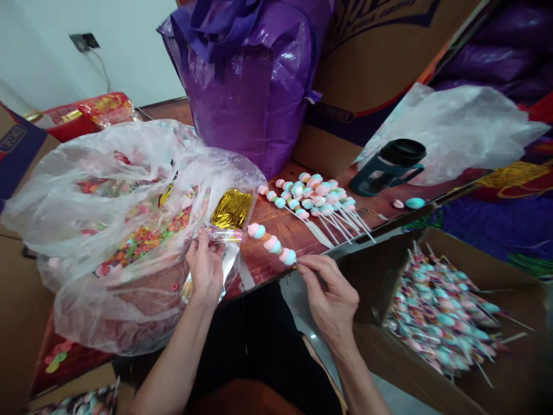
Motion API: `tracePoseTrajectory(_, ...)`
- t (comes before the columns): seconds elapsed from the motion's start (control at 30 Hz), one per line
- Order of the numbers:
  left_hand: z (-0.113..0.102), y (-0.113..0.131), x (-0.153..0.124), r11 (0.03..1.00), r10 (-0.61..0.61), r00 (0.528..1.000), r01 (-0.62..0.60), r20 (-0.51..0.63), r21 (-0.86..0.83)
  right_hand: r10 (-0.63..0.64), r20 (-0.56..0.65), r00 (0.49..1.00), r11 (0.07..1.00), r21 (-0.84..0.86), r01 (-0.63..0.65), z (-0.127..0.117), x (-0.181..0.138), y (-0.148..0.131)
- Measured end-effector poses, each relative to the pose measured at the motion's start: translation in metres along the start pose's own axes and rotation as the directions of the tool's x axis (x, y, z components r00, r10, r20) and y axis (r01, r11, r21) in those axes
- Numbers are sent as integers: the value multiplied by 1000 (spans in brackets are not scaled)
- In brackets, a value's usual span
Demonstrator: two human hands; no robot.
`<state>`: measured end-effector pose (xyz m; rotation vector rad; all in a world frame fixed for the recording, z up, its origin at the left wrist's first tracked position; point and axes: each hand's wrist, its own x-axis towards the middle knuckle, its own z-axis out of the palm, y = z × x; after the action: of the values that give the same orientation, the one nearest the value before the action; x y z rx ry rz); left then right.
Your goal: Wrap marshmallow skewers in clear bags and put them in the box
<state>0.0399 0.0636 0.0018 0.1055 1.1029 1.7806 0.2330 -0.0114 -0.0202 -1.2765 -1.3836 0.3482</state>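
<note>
My right hand [327,291] pinches the stick end of a marshmallow skewer [273,245], strung with pink and blue pieces and some orange-brown ones. The skewer's tip points up and left, toward my left hand [205,268]. Between the fingers of that hand is a small clear printed plastic wrapper [228,236]. Just behind the wrapper, a clear bag of gold twist ties [233,208] lies on the table. More marshmallow skewers [317,195] are piled to the right, their white sticks toward me.
A large clear bag [108,311] with colourful ring candies covers the table's left. A purple bag [250,98] stands behind. At right are a dark bottle [384,167], two loose marshmallows [415,203] and, lower down, a cardboard box [522,305] of wrapped skewers.
</note>
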Motion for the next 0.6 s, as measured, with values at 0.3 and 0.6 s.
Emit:
tracePoseTrajectory(0.3, -5, 2, 4, 995, 49, 988, -61, 149, 74, -90, 149, 985, 990, -98, 105, -13, 5, -3)
tracePoseTrajectory(0.6, -4, -1, 0, 950, 191, 956, -237, 222, 205, -48, 209, 977, 998, -38, 57, -7, 4, 0)
